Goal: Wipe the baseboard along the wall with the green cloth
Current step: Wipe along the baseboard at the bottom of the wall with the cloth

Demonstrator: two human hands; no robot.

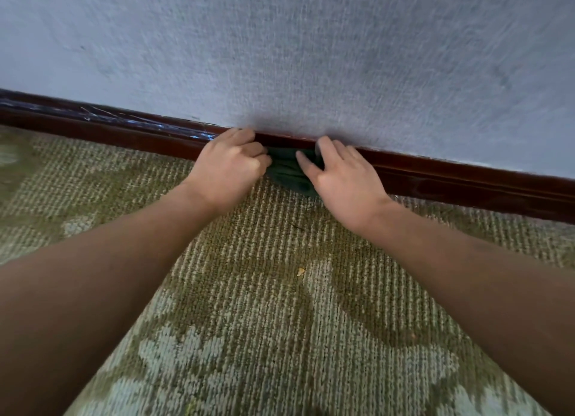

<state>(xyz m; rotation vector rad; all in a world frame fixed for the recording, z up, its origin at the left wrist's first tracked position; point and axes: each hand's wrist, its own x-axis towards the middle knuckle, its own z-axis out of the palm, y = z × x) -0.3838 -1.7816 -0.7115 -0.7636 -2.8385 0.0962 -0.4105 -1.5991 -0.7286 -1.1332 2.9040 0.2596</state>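
The green cloth (286, 176), bunched against the baseboard (466, 179), was gripped by the left hand (230, 165) and pressed under the flat right hand (343, 179). Bunching was judged likely to leave strips unwiped.

cloth (287, 174) between left hand (231, 163), right hand (340, 173) | against baseboard (451, 179) | carpet (264, 291) before baseboard

Carpet (280, 322) here is ribbed loop pile, olive green with pale leafy shapes, running from under the fingers (326, 148) back out into the room. A tiny yellowish crumb (300, 271) sits on it well back from the fingers. A thin dark bit of thread or fluff (297, 227) lies nearer them. Above the fingers it's all pale bluish textured wall (311, 57), with a few faint smudges.
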